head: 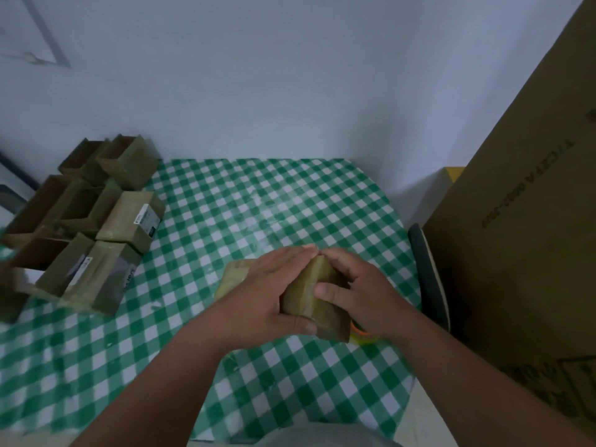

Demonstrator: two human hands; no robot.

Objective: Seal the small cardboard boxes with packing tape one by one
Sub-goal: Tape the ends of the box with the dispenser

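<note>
A small brown cardboard box point(309, 293) is held just above the green-and-white checked table point(245, 208), tilted. My left hand point(267, 291) covers its left side with the thumb under the front edge. My right hand point(358, 285) grips its right side, thumb pressed on the top face. A roll of packing tape point(362, 335) with an orange core peeks out beneath my right wrist, mostly hidden. Glossy tape seems to cover the box's top, though blur makes this uncertain.
Several small cardboard boxes point(87, 217) are piled at the table's left edge, some open, some closed with labels. A big cardboard carton point(522, 240) stands at the right. A dark chair back point(429, 279) sits between it and the table. A white wall is behind.
</note>
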